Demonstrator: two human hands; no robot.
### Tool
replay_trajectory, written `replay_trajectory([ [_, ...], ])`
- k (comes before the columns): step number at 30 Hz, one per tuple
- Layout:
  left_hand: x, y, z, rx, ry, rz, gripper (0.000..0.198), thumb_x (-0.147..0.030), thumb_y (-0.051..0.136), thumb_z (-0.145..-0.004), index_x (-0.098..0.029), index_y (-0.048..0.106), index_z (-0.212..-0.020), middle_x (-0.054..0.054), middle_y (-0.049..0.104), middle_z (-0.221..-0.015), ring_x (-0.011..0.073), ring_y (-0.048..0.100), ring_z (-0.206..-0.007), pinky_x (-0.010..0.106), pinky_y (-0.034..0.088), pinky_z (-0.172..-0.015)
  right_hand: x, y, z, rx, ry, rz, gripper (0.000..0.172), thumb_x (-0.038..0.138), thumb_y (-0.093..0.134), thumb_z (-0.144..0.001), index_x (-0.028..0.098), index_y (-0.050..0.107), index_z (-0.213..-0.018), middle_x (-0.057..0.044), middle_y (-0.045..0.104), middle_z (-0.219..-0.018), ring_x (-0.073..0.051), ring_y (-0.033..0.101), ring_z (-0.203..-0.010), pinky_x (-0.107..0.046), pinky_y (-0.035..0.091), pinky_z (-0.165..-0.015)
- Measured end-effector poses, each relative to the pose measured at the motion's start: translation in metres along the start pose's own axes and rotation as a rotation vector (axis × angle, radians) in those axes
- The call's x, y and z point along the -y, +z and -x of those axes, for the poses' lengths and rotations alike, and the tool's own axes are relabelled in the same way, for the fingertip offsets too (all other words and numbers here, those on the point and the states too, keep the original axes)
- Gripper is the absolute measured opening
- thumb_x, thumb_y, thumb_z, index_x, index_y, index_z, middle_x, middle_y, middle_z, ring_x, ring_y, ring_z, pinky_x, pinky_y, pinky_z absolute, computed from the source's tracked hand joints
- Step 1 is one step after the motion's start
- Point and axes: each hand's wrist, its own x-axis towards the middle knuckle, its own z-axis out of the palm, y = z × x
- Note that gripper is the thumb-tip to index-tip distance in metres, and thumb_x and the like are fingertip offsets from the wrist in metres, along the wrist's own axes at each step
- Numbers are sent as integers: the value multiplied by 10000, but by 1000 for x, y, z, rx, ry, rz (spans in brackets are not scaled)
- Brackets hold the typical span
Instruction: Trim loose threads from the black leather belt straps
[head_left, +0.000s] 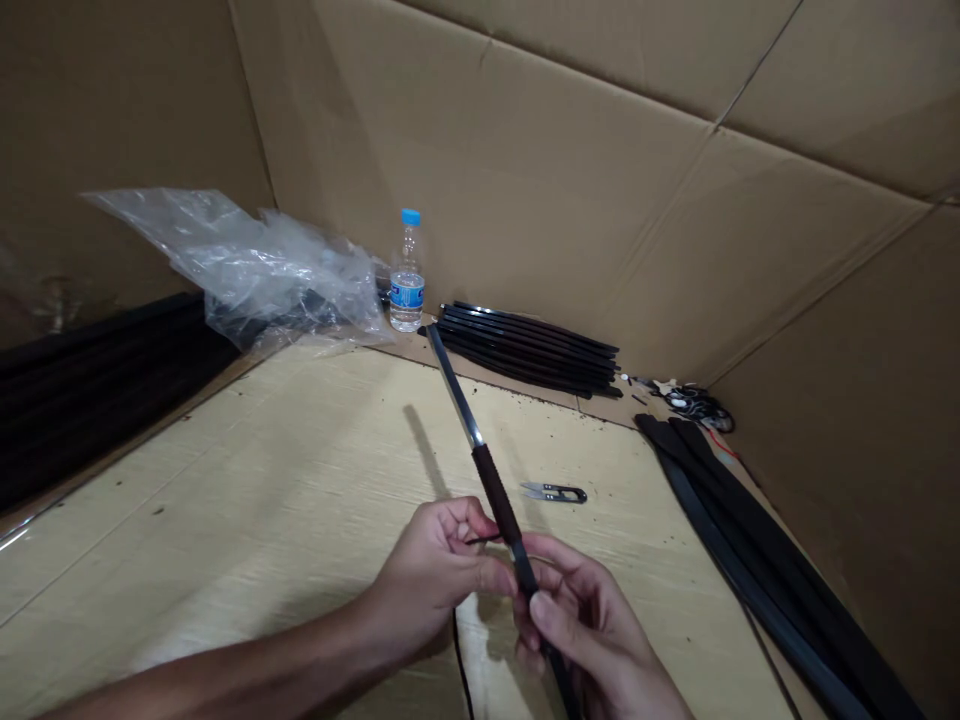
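Note:
A long, narrow dark rod (456, 385) with a shiny upper part slants up from the bottom edge. Around its middle is a dark cord wrapping (495, 490). My right hand (585, 620) is closed round the rod below the wrapping, thumb on top. Beside the wrapping's lower end, my left hand (442, 560) pinches a thin dark cord (484, 539) that reaches the rod. Another length of cord (459, 660) hangs below my left hand. Small thread snips (555, 493) lie on the pale work surface (300, 480), right of the rod.
A water bottle (406, 290) stands at the back, between clear plastic bags (285, 280) and a pile of dark strips (525, 345). Long black pieces lie at the left (97, 380) and right (750, 550). Tangled cords (697, 405) sit in the back right corner. Cardboard walls (487, 150) enclose the surface.

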Motion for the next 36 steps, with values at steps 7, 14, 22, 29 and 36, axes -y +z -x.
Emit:
replay_trajectory([
  [7, -8, 2, 3, 123, -70, -31, 417, -321, 922, -426, -110, 648, -659, 35, 668, -645, 120, 564, -586, 211, 416, -539, 0, -8, 1, 158, 73, 118, 422, 326, 869, -600, 169, 512, -760, 55, 585, -575, -31, 503, -423, -121, 383, -412],
  [14, -3, -2, 4, 56, -113, -19, 380, -281, 915, -430, -112, 619, -599, 29, 654, -592, 103, 539, -522, 199, 363, -489, 2, -4, 2, 157, 122, 142, 428, 366, 829, -646, 171, 464, -756, -36, 700, -588, -31, 496, -376, -122, 345, -381],
  [22, 0, -1, 3, 2, -35, 20, 393, -267, 885, -502, -132, 523, -573, -30, 555, -517, 54, 442, -450, 173, 281, -440, 4, -2, 2, 113, 77, 132, 408, 364, 813, -690, 178, 451, -713, 15, 648, -522, -17, 438, -365, -127, 309, -380],
  [29, 3, -5, 0, -37, 9, -27, 344, -314, 787, -681, -171, 476, -641, -64, 491, -410, 78, 443, -333, 166, 229, -358, 6, -1, 3, 20, 18, -30, 276, 354, 755, -775, 162, 558, -800, -74, 744, -766, -104, 636, -593, -189, 463, -536],
  [36, 4, -4, -4, 27, 21, 31, 450, -187, 918, -422, -144, 525, -636, -2, 673, -616, 113, 591, -505, 209, 456, -506, -7, -9, -2, 98, -48, -3, 389, 264, 811, -720, 191, 658, -1070, -38, 705, -827, -71, 596, -607, -154, 496, -527],
])
